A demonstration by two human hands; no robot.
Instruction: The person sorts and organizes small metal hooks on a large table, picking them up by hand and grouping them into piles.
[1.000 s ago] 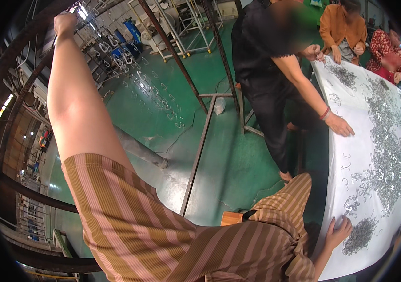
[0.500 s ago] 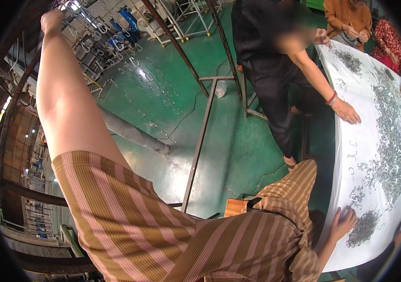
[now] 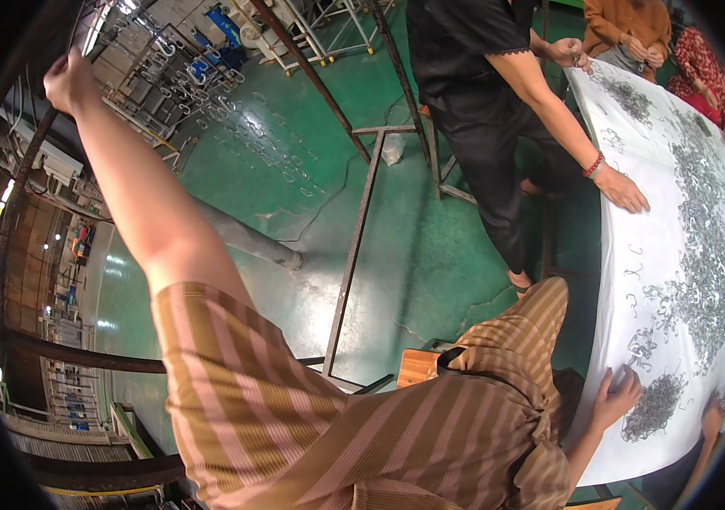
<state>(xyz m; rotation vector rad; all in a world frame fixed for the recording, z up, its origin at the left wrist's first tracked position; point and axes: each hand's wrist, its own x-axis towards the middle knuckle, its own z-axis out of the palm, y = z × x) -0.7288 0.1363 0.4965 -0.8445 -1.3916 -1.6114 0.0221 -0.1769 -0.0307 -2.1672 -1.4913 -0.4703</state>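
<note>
My left arm stretches far out to the upper left. At its end my left hand [image 3: 71, 83] is closed beside a dark metal bar; what its fingers hold is hidden. Low on the right, my right hand [image 3: 617, 399] rests at the near edge of a table covered in white cloth [image 3: 622, 319]. Its thumb and fingers are apart, with a grey blur between them. Against that hand lies a dense pile of small dark metal hooks [image 3: 654, 408]. More loose hooks [image 3: 707, 255] spread thickly along the middle of the cloth.
A co-worker in black [image 3: 481, 110] stands at the table, one hand [image 3: 623, 189] on the cloth. Two more people sit at its far end; another hand [image 3: 713, 419] shows at the right edge. Chains [image 3: 252, 127] hang at upper left. A metal frame [image 3: 354, 272] stands on the green floor.
My left hand has moved down and left in the picture, and its forearm has swung. The right hand stays by the pile. At the right edge, another person's hand now shows more.
</note>
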